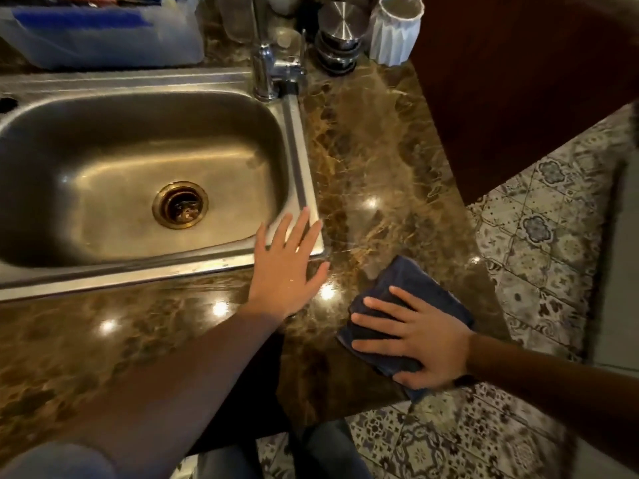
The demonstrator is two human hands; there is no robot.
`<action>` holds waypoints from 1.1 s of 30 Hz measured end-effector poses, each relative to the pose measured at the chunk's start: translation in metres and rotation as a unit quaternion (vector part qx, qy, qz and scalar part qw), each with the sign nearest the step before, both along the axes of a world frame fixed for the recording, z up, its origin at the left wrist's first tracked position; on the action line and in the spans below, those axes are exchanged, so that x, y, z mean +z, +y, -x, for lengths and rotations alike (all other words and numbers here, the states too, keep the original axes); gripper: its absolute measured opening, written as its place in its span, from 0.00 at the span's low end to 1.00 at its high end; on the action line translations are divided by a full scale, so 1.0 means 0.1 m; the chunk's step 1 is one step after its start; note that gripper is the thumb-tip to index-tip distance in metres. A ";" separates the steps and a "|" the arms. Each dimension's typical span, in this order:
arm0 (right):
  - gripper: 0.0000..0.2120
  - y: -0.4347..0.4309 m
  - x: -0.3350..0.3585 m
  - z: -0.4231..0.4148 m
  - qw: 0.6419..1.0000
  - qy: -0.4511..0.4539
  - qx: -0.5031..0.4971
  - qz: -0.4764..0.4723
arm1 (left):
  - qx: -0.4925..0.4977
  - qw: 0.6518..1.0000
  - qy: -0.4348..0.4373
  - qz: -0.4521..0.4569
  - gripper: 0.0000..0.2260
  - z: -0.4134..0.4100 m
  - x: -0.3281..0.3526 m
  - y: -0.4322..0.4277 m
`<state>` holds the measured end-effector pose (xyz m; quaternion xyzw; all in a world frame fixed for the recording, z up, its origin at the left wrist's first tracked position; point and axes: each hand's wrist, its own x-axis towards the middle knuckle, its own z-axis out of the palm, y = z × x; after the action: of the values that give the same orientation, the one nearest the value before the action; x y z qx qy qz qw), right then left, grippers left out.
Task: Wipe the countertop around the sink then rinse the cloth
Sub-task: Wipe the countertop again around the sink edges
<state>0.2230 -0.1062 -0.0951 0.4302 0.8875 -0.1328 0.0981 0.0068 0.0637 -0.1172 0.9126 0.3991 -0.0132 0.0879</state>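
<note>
1. A glossy brown countertop (373, 160) wraps the front and right side of a sink (298, 150). Ceiling lights glint on it. A patterned tile floor (539, 236) lies to the right and below, and a dark wooden panel (518, 81) stands at the counter's far right.
2. The cloth (411, 281) lies on the counter near its front right corner, well right of the sink. The right hand (422, 344) presses it flat with fingers spread and straight, not curled round it.
3. The left hand (287, 267) rests open, fingers apart, over the sink's near right corner and the counter.
4. The faucet (264, 63) is cut off at the top. So are a steel canister (340, 32), a white cup (397, 29) and a blurred plastic tub (103, 36) behind the sink. The right hand hides part of the cloth.
5. The counter looks like veined marble. The sink is brushed steel with rounded corners and a brass-coloured drain (180, 205). The cloth is dark blue, soft and folded, and the cup is ribbed.
</note>
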 end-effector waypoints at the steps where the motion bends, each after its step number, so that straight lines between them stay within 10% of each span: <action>1: 0.34 0.05 0.00 -0.10 1.000 0.003 0.027 -0.006 | 0.002 1.000 -0.007 -0.004 0.30 0.00 -0.02 0.00; 7: 0.35 0.17 0.03 -0.22 0.998 0.007 0.069 0.000 | 0.022 1.000 -0.011 0.015 0.29 0.00 0.00 0.02; 12: 0.30 -0.06 0.20 0.06 0.992 0.059 -0.110 -0.002 | 0.017 0.999 -0.016 0.029 0.29 0.00 -0.01 0.02; 14: 0.29 -0.23 0.24 0.24 0.938 0.114 -0.326 -0.028 | 0.012 1.000 -0.018 0.022 0.29 -0.01 -0.01 0.01; 18: 0.40 -0.35 0.26 0.67 0.720 0.110 -0.685 0.001 | 0.005 0.999 -0.027 0.017 0.29 0.01 0.00 0.03; 24: 0.42 0.28 0.20 0.84 0.582 0.111 -0.805 0.029 | 0.003 0.999 -0.023 0.028 0.29 0.02 0.03 0.04; 33: 0.42 0.77 -0.10 0.44 0.772 -0.045 -0.634 -0.032 | 0.003 0.999 -0.038 -0.009 0.28 0.02 0.02 0.04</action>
<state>0.1794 -0.0290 -0.1053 0.9034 0.4122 -0.1166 0.0173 0.0043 0.0681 -0.1148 0.9120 0.3983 0.0253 0.0951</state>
